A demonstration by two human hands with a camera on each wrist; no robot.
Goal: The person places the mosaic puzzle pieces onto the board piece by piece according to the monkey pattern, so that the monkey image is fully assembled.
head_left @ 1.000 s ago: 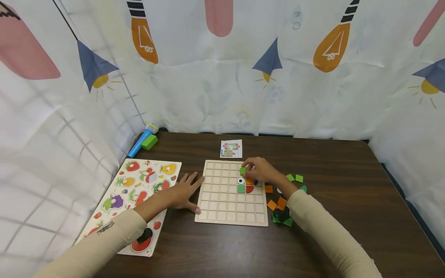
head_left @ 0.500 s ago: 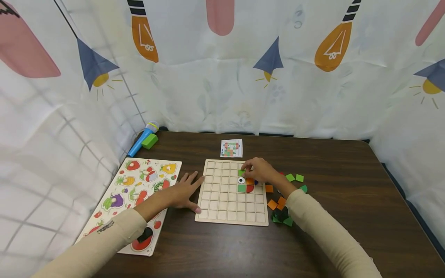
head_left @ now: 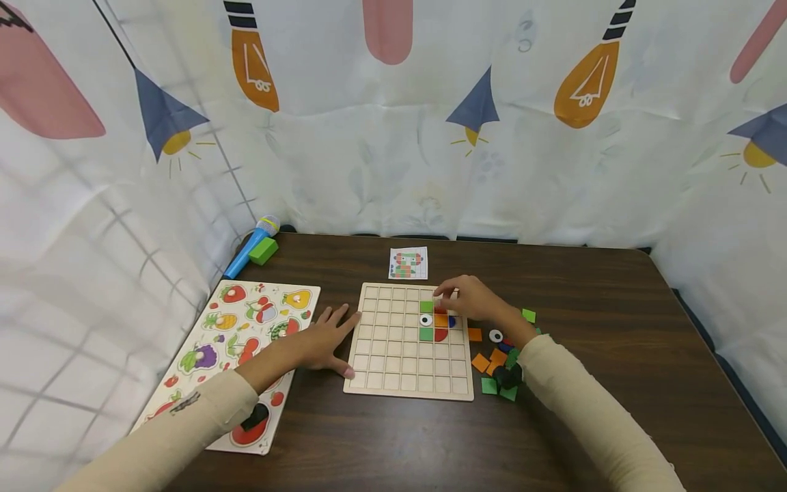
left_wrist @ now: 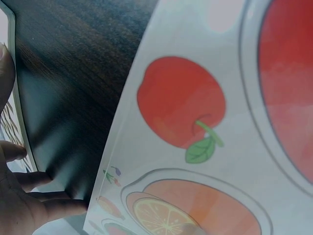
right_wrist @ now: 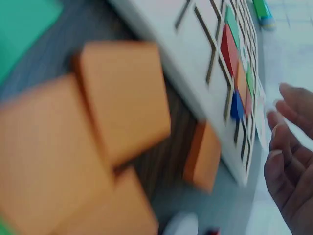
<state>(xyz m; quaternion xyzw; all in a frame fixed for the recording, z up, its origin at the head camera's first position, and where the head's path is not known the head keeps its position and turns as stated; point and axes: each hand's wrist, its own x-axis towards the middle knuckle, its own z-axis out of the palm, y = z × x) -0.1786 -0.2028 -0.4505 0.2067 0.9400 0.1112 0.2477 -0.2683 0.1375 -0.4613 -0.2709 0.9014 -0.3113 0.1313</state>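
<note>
A pale wooden grid board (head_left: 384, 355) lies mid-table. My left hand (head_left: 322, 339) is spread at its left edge, with index fingertip and thumb on the rim. Over the board's upper right is my right hand (head_left: 472, 298); its fingers are loosely bent with nothing between them in the right wrist view. Just below those fingers, a red piece (head_left: 440, 309) sits beside a light green square tile (head_left: 427, 307). Under them are a round eye piece (head_left: 426, 320), an orange tile (head_left: 440, 320), a blue piece (head_left: 451, 321), a darker green tile (head_left: 426, 334) and a red rounded piece (head_left: 440, 335).
Loose orange tiles (head_left: 481, 363), green tiles (head_left: 489, 386) and another eye piece (head_left: 495, 335) lie right of the board. A printed pattern card (head_left: 408, 263) is behind it. Leftward are a fruit puzzle board (head_left: 252, 311), a toy microphone (head_left: 249, 249) and a green block (head_left: 264, 251).
My right hand has set the light green tile into its square and let go, then lifted and shifted slightly right, uncovering the tile and the red piece. The left hand stays put.
</note>
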